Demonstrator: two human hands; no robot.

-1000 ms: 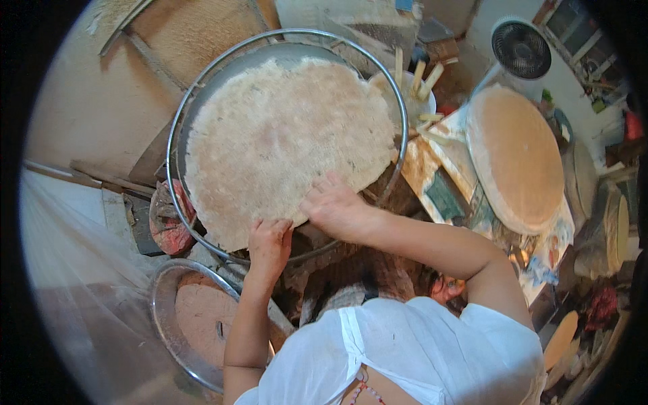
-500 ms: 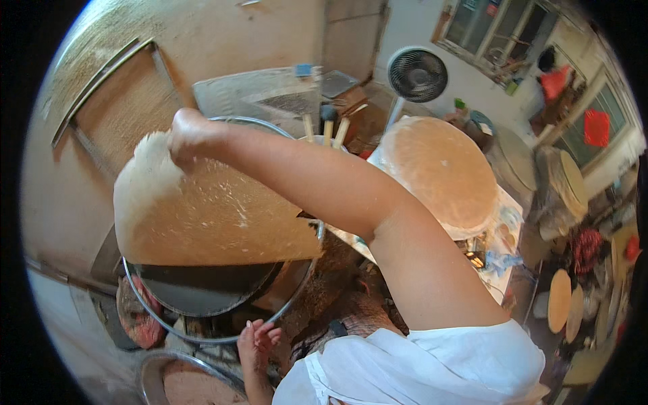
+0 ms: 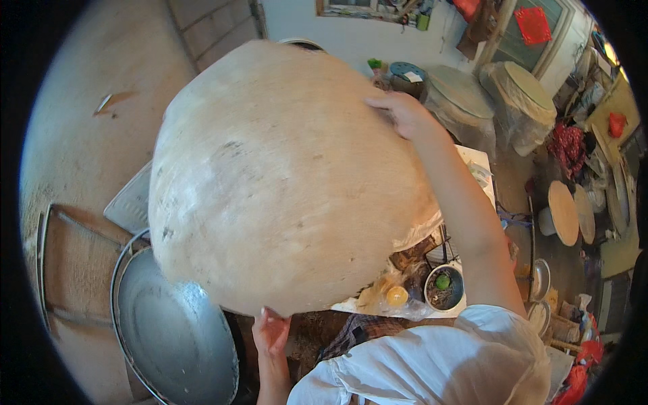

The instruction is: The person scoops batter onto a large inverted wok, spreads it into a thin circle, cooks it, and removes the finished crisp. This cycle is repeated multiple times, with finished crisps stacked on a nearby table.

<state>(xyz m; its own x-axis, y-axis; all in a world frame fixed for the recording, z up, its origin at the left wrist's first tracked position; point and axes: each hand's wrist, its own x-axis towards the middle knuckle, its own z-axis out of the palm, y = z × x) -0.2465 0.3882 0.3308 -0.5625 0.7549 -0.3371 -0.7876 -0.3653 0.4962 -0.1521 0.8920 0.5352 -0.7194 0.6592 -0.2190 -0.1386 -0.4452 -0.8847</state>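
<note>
A very large, thin, pale-brown flatbread is spread out between my two hands and fills the middle of the view. My right hand grips its far right edge, with the arm stretched forward along the right side. At the near edge, my left hand pinches the rim between thumb and fingers. The sheet has small dark specks and ragged, thin edges at the lower right. To its left lies a round dark griddle with a metal rim, its surface bare and partly overlapped by the flatbread.
Under the flatbread's right side a white table shows, with a small pot holding something green and an orange-yellow round item. Plastic-wrapped round containers stand at the far right. A metal frame leans at the left.
The flatbread has come off the griddle and swung right, over the table, hiding the round stack there. My right hand moved right with it; my left hand, open before, now holds the near edge.
</note>
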